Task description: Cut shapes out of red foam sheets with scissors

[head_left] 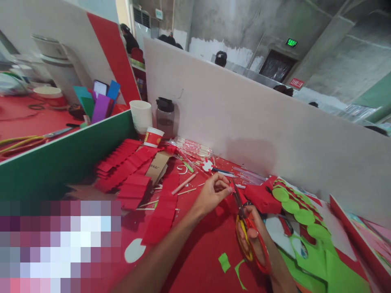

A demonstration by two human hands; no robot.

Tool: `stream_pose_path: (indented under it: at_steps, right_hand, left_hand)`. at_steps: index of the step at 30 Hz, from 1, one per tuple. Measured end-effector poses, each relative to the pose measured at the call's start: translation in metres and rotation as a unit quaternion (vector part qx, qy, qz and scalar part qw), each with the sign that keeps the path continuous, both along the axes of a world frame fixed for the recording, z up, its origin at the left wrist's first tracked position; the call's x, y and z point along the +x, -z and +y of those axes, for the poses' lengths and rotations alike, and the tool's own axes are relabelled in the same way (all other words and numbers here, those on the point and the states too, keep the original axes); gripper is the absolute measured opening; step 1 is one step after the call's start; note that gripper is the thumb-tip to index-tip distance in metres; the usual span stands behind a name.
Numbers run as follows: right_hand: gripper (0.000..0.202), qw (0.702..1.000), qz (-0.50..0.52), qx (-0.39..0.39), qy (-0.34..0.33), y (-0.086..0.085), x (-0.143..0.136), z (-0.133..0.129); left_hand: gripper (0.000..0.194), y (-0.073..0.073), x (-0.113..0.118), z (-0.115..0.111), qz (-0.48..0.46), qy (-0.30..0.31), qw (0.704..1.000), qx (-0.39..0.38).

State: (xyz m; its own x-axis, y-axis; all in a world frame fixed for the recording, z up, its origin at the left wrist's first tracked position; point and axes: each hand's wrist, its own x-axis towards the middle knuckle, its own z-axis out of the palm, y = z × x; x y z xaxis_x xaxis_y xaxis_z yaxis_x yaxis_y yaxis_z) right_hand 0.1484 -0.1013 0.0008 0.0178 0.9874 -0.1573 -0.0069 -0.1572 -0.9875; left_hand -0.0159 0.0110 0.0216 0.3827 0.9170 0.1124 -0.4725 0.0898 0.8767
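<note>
My right hand (255,232) grips a pair of scissors (249,240) with red and yellow handles, fingers through the loops. The blades point up and away, at a small piece of red paper (233,188). That piece is pinched between the thumb and fingertips of my left hand (215,189). Whether the blades are cutting it is too small to tell. Below the scissors, green paper scraps (224,262) lie on the red table (195,260). A white disc with red strips (207,165) lies just beyond my left hand.
Pleated red paper (122,162) and a brown cardboard piece (157,167) lie left. Green paper sheets (342,268) and green circles (291,205) lie right. Paper cups (141,116) and a dark-lidded bottle (165,118) stand against the white partition (207,97). A green divider (61,158) borders the left.
</note>
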Motion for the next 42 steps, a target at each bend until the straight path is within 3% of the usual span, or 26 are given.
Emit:
stream_pose_path:
  at_steps: [5,11,22,28,35,42]
  right_hand:
    - [0.083,1.000,-0.013,0.001,-0.007,-0.004,-0.001,-0.002]
    - [0.092,0.999,-0.025,-0.004,-0.025,0.004,0.006,0.003]
    - [0.069,0.999,-0.031,-0.027,-0.010,0.002,0.005,0.002]
    - [0.095,0.999,-0.033,-0.009,-0.011,0.003,0.004,0.001]
    - [0.067,0.997,-0.039,-0.058,0.035,-0.003,-0.003,0.002]
    - [0.066,0.999,-0.020,-0.029,0.025,0.002,-0.001,0.001]
  left_hand:
    - [0.041,0.001,0.001,0.001,0.008,-0.002,1.000,0.007]
    - [0.038,0.006,0.002,0.003,0.021,0.001,1.000,0.022]
    - [0.034,0.010,0.000,0.005,0.024,0.019,0.999,0.028]
    - [0.034,0.007,-0.002,0.004,0.017,0.026,0.999,0.027]
    - [0.038,0.008,-0.001,0.004,0.011,0.026,0.999,0.027]
    - [0.037,0.008,0.000,0.004,0.014,0.021,1.000,0.018]
